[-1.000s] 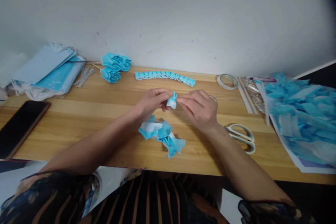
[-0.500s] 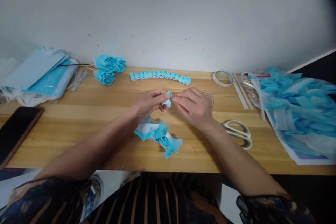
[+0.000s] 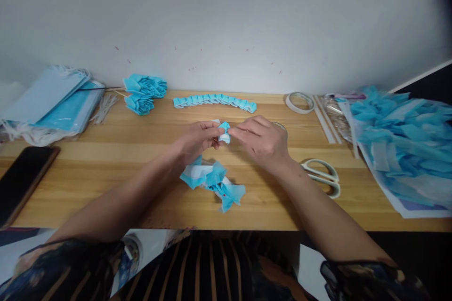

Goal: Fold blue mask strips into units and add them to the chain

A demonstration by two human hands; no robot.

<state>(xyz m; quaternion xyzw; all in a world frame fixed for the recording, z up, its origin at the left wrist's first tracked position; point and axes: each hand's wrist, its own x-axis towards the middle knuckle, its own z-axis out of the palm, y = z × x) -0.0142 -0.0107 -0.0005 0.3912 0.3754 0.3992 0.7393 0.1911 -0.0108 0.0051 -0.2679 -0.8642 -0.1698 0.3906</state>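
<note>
Between my hands, above the middle of the table, is a small folded piece of blue and white fabric [image 3: 224, 137]. My left hand [image 3: 198, 140] pinches it from the left. The closed fingertips of my right hand [image 3: 262, 142] grip its right edge. Several loose blue and white fabric scraps [image 3: 215, 178] lie on the table just below my hands. Behind my hands, a row of folded blue pieces [image 3: 214, 99] lies in a slight arc.
Blue fabric flowers [image 3: 144, 88], face masks [image 3: 56, 101], white ties [image 3: 104, 108] and a phone [image 3: 26, 183] are on the left. Scissors [image 3: 323, 178], a tape roll [image 3: 299, 103], strips [image 3: 325, 120] and a heap of blue fabric [image 3: 406, 146] are on the right.
The folded piece has turned a little between my fingers and shows more of its blue top. My right hand has shifted slightly. The view has moved a little.
</note>
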